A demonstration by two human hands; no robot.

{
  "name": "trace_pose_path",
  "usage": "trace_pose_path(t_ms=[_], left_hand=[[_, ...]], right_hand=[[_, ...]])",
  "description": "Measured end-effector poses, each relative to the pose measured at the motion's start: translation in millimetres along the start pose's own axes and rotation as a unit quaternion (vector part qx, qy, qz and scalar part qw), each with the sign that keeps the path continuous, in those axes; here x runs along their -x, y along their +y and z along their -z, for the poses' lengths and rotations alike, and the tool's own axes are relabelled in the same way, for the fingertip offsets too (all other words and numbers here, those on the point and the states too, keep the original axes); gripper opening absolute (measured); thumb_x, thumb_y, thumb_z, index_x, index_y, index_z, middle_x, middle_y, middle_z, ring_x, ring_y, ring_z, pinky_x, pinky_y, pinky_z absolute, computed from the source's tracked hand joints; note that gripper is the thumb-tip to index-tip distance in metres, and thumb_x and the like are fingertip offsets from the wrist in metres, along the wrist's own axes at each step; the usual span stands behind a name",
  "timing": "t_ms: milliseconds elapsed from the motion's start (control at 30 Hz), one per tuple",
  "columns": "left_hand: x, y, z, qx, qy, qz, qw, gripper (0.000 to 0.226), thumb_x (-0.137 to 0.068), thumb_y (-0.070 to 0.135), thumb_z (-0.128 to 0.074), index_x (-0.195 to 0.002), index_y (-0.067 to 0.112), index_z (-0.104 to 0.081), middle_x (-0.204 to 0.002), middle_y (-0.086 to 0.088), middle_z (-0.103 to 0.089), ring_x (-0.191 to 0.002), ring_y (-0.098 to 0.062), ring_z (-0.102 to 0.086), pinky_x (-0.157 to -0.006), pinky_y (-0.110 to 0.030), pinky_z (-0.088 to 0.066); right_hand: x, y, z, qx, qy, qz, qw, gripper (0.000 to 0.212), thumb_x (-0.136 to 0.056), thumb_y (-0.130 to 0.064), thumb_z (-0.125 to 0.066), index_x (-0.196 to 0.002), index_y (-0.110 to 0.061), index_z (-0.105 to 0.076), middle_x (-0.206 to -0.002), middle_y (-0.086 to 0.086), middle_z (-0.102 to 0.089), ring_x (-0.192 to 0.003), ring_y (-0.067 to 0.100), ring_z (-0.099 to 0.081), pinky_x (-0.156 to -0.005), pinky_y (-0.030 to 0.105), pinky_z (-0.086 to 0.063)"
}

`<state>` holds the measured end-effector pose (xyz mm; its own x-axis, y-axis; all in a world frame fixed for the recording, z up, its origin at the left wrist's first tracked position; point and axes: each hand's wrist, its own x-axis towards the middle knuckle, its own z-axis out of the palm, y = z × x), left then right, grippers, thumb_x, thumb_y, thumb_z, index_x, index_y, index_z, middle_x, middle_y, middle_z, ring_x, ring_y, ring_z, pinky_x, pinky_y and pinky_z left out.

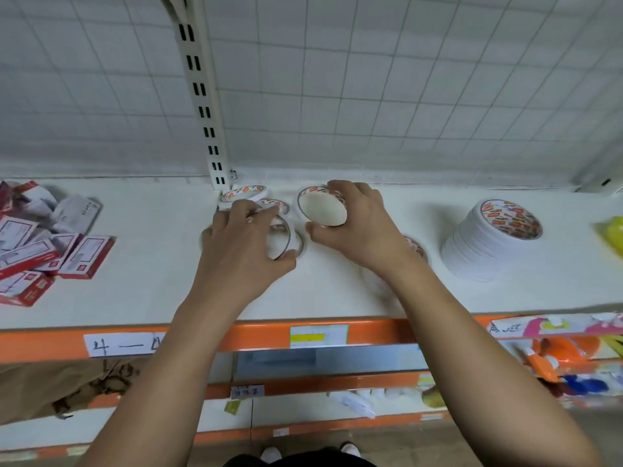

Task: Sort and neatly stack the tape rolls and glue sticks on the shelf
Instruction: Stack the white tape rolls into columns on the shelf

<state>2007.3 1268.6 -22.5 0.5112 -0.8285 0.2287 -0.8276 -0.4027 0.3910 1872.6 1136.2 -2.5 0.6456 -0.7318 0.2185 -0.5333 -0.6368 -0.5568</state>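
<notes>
On the white shelf (151, 291), my left hand (242, 244) curls its fingers and thumb round a few thin white tape rolls (285, 241) lying near the upright post. My right hand (357, 224) grips a tilted stack of tape rolls (322, 210), its white side facing me. Another roll (242, 193) lies behind my left hand by the post. A tall neat stack of tape rolls (485, 244) stands to the right. One more roll (418, 249) shows partly under my right wrist. No glue sticks are in view.
A heap of red-and-white boxes (43, 244) lies at the shelf's left end. A yellow packet (612, 234) sits at the far right. The slotted post (205, 106) rises at the back; an orange rail (263, 335) with price labels edges the front. Lower shelves hold goods.
</notes>
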Motion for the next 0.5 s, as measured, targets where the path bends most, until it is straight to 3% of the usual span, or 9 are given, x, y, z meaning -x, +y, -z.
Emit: trace_pose_path(t_ms=[133,333,500], left_hand=[[-6,28,-6,0.03,-0.006,-0.019,0.999,0.07,-0.076,0.053,-0.07,-0.139,0.033,-0.049,-0.138,0.006,-0.04,-0.126,-0.027,-0.036,-0.103,-0.041,-0.033],[-16,70,-22,0.068,-0.038,-0.05,0.996,0.07,-0.076,0.056,-0.068,-0.139,0.033,-0.048,-0.135,0.007,-0.04,-0.126,-0.025,-0.038,-0.105,-0.043,-0.036],[-17,91,-29,0.057,-0.053,-0.061,0.995,0.068,-0.077,0.057,-0.068,-0.139,0.035,-0.047,-0.136,0.01,-0.039,-0.126,-0.023,-0.036,-0.1,-0.039,-0.033]], right_hand=[[30,34,31,0.031,0.018,0.002,0.999,0.073,-0.07,-0.034,-0.082,-0.134,-0.014,-0.053,-0.127,0.006,-0.056,-0.123,0.026,-0.043,-0.101,0.022,-0.027],[65,77,50,0.049,-0.012,-0.033,0.998,0.087,-0.069,-0.043,-0.079,-0.142,-0.014,-0.044,-0.134,0.007,-0.05,-0.128,0.028,-0.041,-0.109,0.033,-0.034],[73,90,54,0.05,-0.015,-0.02,0.998,0.089,-0.068,-0.048,-0.074,-0.143,-0.011,-0.044,-0.134,0.008,-0.05,-0.126,0.028,-0.041,-0.106,0.026,-0.032]])
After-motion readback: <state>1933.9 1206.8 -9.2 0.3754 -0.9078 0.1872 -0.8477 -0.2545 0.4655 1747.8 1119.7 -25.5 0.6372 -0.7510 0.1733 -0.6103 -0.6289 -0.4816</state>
